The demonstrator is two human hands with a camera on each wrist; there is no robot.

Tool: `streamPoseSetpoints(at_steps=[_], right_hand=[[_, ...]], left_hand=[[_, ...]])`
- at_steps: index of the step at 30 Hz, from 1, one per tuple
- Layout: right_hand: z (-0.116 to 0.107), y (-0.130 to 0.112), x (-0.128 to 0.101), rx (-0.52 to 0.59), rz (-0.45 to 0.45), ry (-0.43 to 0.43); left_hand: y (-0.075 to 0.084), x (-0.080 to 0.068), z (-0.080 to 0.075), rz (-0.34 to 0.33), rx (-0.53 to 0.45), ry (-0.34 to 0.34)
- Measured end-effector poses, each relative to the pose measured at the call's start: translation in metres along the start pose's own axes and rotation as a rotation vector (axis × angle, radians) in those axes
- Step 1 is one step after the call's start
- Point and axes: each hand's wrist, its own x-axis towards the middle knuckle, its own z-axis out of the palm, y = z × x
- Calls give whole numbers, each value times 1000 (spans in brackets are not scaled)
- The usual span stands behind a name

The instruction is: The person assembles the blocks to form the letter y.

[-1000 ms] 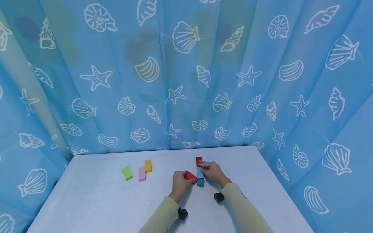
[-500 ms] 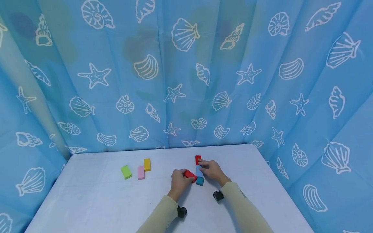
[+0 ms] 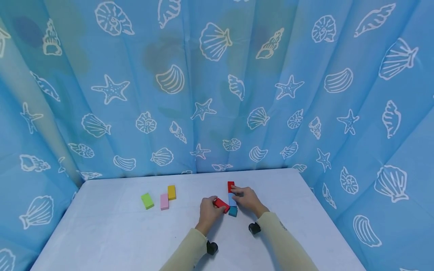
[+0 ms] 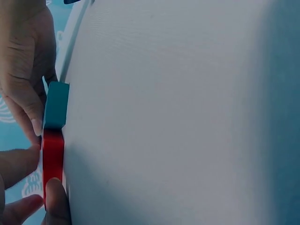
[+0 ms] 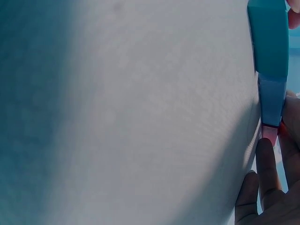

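"While the left hand pinches the red block, how does the block lie?"

"Right of that hand, long axis slanting toward the teal block, right end seemingly touching it; I judge that angle decisive."

"Pose?"

"Thumb on the near side. Opposite, the right hand, fingertips at the blue block and far red block; whether it grips, I cannot tell."

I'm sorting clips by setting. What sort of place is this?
Probably a curtained-off indoor space, perhaps for play or recording; the room beyond is hidden. A blue curtain printed with seashells and starfish hangs behind and beside a white-topped table, where small coloured blocks are out.
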Motion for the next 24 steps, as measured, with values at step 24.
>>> streamPoseSetpoints(at_steps=[24], right_hand=[[-1,-2,-3,-20,14,-10]], left_hand=[[-20,6,-25,16,-35,-108]])
